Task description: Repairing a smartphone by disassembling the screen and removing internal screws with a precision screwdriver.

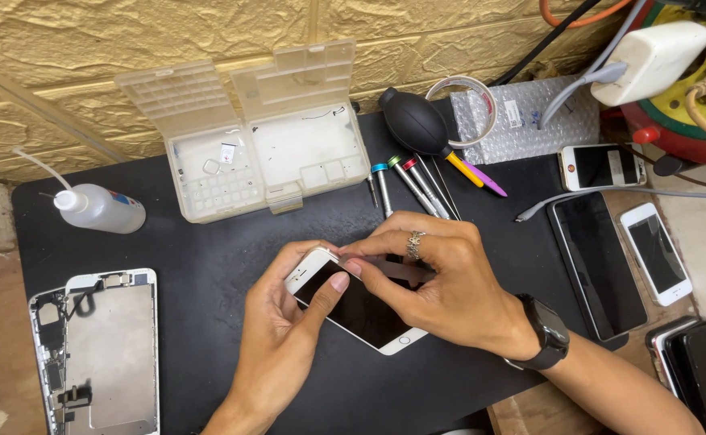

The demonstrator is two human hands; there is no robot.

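Note:
A white smartphone [359, 312] with a dark screen lies tilted on the black mat [208, 266] in front of me. My left hand [276, 342] grips its left edge, thumb pressed on the glass. My right hand [442, 282], with a ring and a black wristwatch, covers the phone's upper part. Its fingers pinch a thin flat tool [385, 266] at the top edge of the screen. Whether the screen is lifted I cannot tell.
An open clear parts box [260, 153], a squeeze bottle [99, 208], a black air blower [416, 125] and several screwdrivers [409, 184] sit behind. A stripped phone frame [99, 350] lies at left. Several phones [619, 242] and a white charger [651, 56] lie at right.

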